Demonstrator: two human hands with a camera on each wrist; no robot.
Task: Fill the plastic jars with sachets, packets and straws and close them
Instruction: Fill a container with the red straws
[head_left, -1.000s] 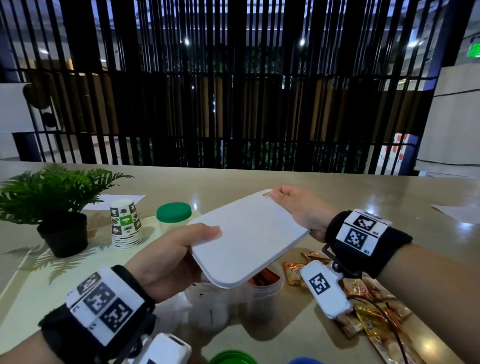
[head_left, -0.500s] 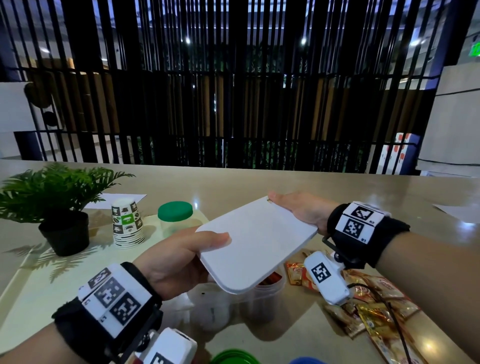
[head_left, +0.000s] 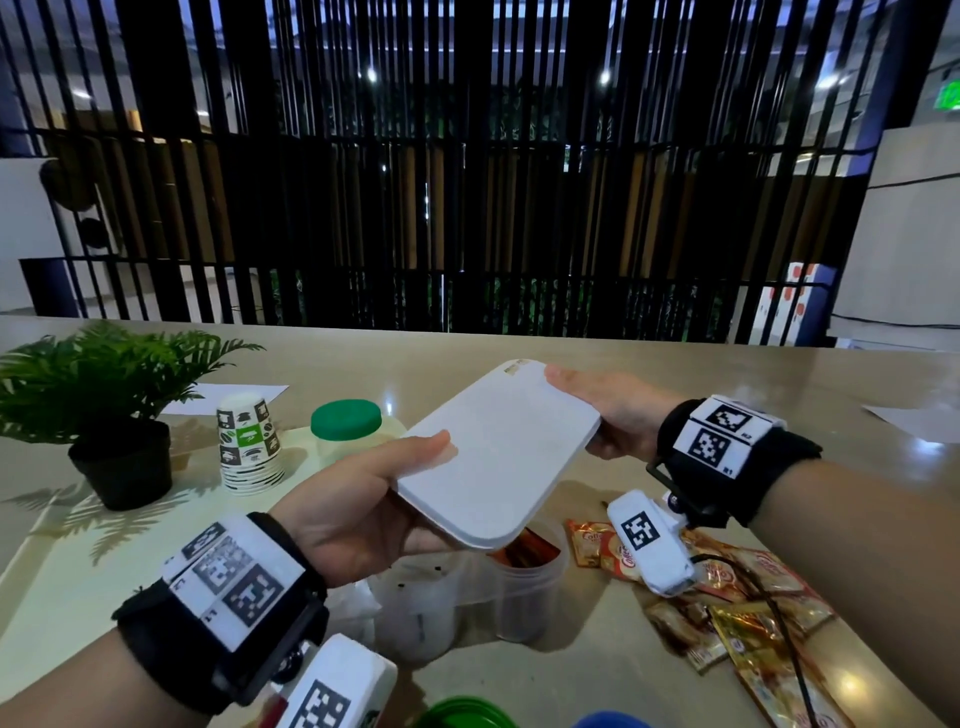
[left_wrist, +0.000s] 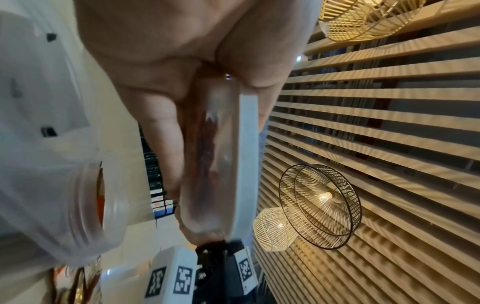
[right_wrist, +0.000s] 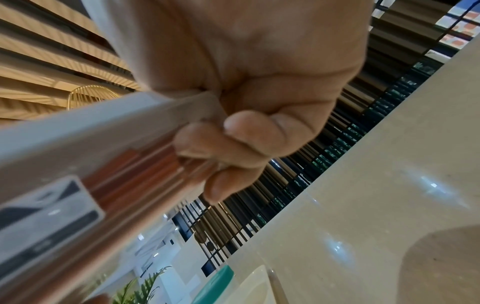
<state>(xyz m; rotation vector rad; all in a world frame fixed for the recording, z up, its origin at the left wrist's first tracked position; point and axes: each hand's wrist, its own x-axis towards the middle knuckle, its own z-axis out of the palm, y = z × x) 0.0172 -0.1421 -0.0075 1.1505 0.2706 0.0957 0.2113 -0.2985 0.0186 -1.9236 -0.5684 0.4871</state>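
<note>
Both hands are up over the beige stone surface (head_left: 675, 384), sharing one flat white-lidded clear plastic box (head_left: 498, 457). The left hand (head_left: 358, 514) clamps the near corner, thumb flat on the lid and fingers curled beneath; the right hand (head_left: 613, 415) grips the far right edge, thumb on top, fingers folded under. The wrist views show a see-through underside with what look like thin brown and orange sticks inside, quite possibly the straws, though they are too blurred to be sure.

Compared with a second ago, the box has risen a little and drifted towards the far right, and its tilt has eased, so it now clears the jars below. To my eye that means they are getting ready to open it or tip out its contents, not closing anything yet.

Directly beneath sit two open clear plastic jars (head_left: 524, 592); the right one already holds something orange. A scatter of gold and orange sachets (head_left: 727, 608) lies on the surface to the near right, not yet packed. A green-lidded jar (head_left: 347, 431) stands closed further back, just beside a stack of patterned paper cups (head_left: 250, 441) and near a potted fern (head_left: 104, 410). A loose green lid (head_left: 462, 717) waits at the near edge.
</note>
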